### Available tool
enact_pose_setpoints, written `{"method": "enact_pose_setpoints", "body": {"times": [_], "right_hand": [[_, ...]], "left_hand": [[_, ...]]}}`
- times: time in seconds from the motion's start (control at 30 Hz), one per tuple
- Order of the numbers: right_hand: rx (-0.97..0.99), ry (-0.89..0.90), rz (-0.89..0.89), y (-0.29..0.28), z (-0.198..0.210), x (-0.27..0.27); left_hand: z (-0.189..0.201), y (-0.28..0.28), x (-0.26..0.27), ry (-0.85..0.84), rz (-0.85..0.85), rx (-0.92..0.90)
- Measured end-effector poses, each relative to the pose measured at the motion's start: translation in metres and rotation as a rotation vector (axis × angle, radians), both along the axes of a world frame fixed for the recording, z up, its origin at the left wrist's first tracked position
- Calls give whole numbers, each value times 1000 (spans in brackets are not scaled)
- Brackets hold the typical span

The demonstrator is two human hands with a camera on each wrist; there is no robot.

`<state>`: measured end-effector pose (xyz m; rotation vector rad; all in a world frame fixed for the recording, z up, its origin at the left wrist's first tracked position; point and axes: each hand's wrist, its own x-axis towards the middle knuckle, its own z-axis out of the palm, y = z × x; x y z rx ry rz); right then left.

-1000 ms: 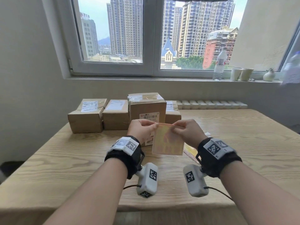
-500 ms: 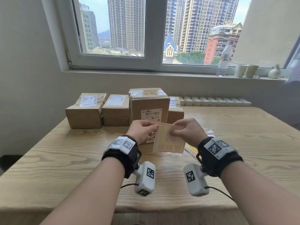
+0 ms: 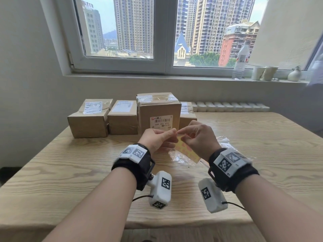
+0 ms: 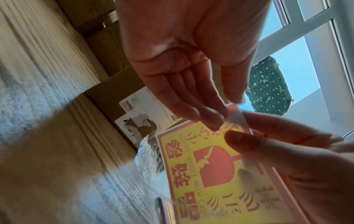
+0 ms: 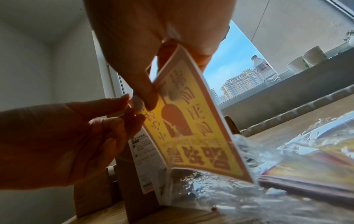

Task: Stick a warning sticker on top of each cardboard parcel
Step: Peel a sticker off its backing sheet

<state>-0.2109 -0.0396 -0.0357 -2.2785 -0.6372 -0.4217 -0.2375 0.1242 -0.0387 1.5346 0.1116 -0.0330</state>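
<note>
A yellow and red warning sticker [image 3: 187, 151] hangs low over the table in front of the tall cardboard parcel [image 3: 158, 110]. My left hand [image 3: 172, 133] pinches its upper corner between thumb and fingers [image 4: 203, 112]. My right hand [image 3: 181, 135] pinches the same corner from the other side, its fingertips [image 5: 151, 97] on the printed face of the sticker [image 5: 193, 125]. Three lower parcels stand in the row: one at far left [image 3: 89, 117], one beside it [image 3: 122, 117], one half hidden behind the tall parcel [image 3: 187, 112]. The sticker's print [image 4: 214, 169] shows a broken glass.
A crumpled clear plastic bag [image 3: 225, 143] lies on the wooden table [image 3: 70, 165] under and right of my hands; more stickers [image 5: 310, 165] lie inside it. A water bottle [image 3: 241, 62], two paper cups [image 3: 264, 73] and a small vase [image 3: 294, 75] stand on the windowsill.
The sticker was held upright with its back toward me; it is now tipped down and slanted. Both hands have closed in on one upper corner.
</note>
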Motion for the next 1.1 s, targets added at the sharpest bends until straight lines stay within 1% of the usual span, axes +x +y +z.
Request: {"method": "enact_pose_setpoints", "body": {"times": [0.13, 0.4, 0.77, 0.93, 1.1], "right_hand": [[34, 23, 6, 0, 1, -1], [47, 37, 11, 1, 1, -2], [64, 46, 33, 1, 2, -2], [59, 33, 42, 0, 2, -3], [39, 15, 26, -2, 2, -2]], "left_hand": [[0, 0, 0, 30, -13, -115], [-1, 0, -3, 67, -37, -220], [3, -2, -3, 109, -7, -268], [4, -3, -3, 112, 7, -259], [6, -4, -3, 121, 0, -288]]}}
